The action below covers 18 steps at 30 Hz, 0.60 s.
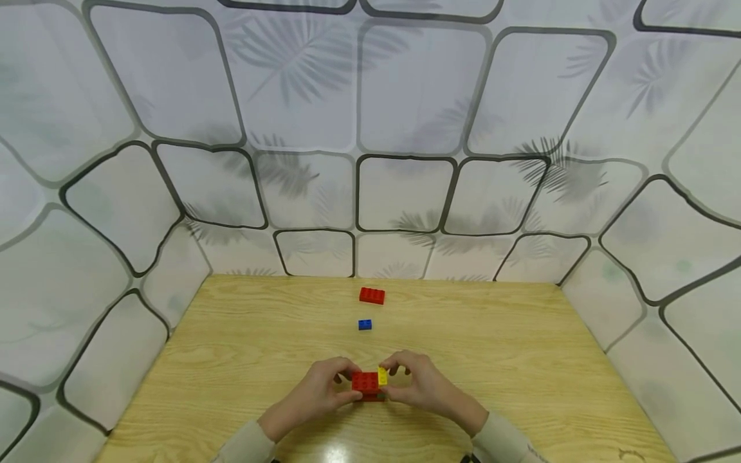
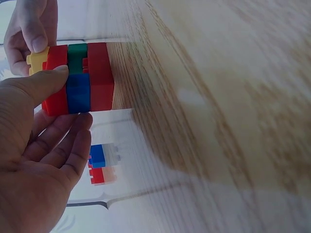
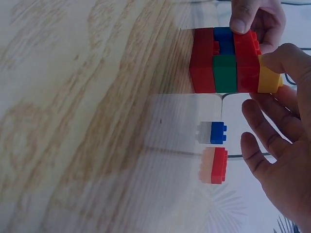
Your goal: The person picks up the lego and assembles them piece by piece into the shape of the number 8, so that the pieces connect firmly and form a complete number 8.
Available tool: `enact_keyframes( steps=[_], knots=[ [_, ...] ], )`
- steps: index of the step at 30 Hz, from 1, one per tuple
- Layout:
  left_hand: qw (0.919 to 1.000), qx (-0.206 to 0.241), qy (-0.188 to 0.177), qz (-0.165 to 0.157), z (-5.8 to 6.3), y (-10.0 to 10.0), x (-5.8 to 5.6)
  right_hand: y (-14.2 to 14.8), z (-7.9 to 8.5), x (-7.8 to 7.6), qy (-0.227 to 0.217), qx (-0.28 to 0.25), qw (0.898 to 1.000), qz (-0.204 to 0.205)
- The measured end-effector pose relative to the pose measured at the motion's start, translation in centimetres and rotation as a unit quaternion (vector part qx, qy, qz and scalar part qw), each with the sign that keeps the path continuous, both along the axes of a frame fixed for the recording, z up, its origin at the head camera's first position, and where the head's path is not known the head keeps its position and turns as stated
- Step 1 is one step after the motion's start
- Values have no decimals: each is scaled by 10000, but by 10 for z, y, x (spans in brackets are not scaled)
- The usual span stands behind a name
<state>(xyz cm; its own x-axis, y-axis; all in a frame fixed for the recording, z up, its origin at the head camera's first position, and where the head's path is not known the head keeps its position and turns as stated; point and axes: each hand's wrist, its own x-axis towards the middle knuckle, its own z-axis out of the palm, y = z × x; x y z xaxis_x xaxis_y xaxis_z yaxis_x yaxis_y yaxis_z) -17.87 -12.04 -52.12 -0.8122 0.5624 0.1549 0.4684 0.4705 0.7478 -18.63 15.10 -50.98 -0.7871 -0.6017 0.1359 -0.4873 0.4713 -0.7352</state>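
A small stack of toy building bricks stands on the table between both hands. Its lowest layer is a red brick (image 2: 101, 77); above that a blue brick (image 2: 78, 92) sits at the left end and a green brick (image 3: 225, 74) at the right, with a gap between them. Another red brick (image 1: 365, 382) lies across these two. On its right end is a yellow brick (image 1: 383, 376), pinched by my right hand (image 1: 421, 386) between thumb and fingers. My left hand (image 1: 324, 386) grips the stack's left end, thumb on the near side and fingers behind.
Beyond the stack lies a small blue brick (image 1: 365, 325), and farther back a longer red brick (image 1: 372, 295). The wooden table (image 1: 260, 321) meets a patterned covering (image 1: 405, 193) at the back and both sides.
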Motion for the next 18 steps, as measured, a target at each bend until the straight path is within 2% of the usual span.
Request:
enact_keyframes(
  steps=[10, 18],
  knots=[
    [10000, 28, -5, -11, 1, 0, 1, 1, -1, -1, 194, -38, 9998, 66],
    [10000, 7, -38, 37, 1, 1, 1, 1, -1, 1, 87, -58, 9999, 11]
  ],
)
